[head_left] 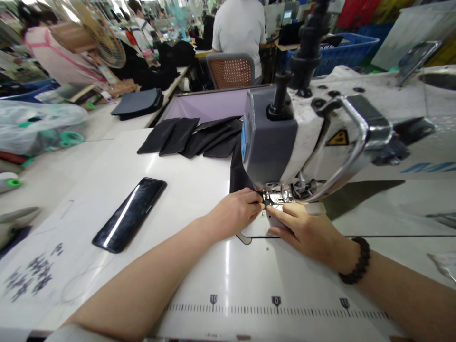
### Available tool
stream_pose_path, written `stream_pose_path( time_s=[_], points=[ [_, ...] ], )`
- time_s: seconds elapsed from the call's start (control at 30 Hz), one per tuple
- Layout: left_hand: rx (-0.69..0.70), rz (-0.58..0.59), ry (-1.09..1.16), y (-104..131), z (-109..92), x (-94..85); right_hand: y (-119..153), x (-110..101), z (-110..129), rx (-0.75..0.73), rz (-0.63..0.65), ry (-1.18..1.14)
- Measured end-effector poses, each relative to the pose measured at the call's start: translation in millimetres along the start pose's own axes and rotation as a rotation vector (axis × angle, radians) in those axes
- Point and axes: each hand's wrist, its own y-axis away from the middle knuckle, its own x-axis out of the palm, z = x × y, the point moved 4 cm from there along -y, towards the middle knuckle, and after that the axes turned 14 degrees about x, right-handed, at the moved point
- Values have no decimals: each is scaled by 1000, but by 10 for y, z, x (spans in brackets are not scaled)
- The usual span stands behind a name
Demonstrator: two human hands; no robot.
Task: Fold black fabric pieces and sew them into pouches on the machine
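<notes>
At the needle area of a sewing machine (274, 128), my left hand (238, 211) is closed, its thumb and fingertips pinched at the near edge of a small dark fabric bit by the presser foot (280, 195). A black fabric piece (239, 172) runs back from there, partly hidden by the machine head and my fingers. My right hand (306, 228) lies low on the machine bed just right of it, fingers stretched out, the index fingertip almost meeting my left fingertips. A pale band wraps one right finger, and a dark beaded bracelet (357, 261) circles that wrist.
Several black fabric pieces (194, 137) lie overlapping behind the hands. A phone (130, 213) rests on the white table at left, near a plastic bag (39, 128) with thread spools. A ruler scale (276, 309) marks the front edge. Co-workers sit farther back.
</notes>
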Motion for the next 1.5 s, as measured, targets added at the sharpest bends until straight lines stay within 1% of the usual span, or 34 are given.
stream_pose_path(
  time_s=[0.3,0.43,0.63,0.93,1.07,1.13,1.23,1.3,1.5],
  points=[
    [-23,-38,-66,-12,18,8,0,25,-16,8,-7,-18],
    [-27,-38,-69,-10,26,16,5,45,-24,8,-4,7],
    [-35,-72,-71,-6,36,12,6,48,-29,11,1,13],
    [-62,-85,-102,-9,53,67,6,38,-24,5,-16,14],
    [-82,-111,-83,20,85,16,7,51,-36,14,-4,14],
    [-95,-90,-77,37,91,-11,8,57,-43,16,-1,9],
    [-110,9,-79,48,77,-17,5,66,-42,9,14,3],
    [-108,51,-91,46,58,-16,0,69,-39,8,27,18],
    [-78,71,-96,42,37,1,-17,72,-41,14,67,38]
  ],
)
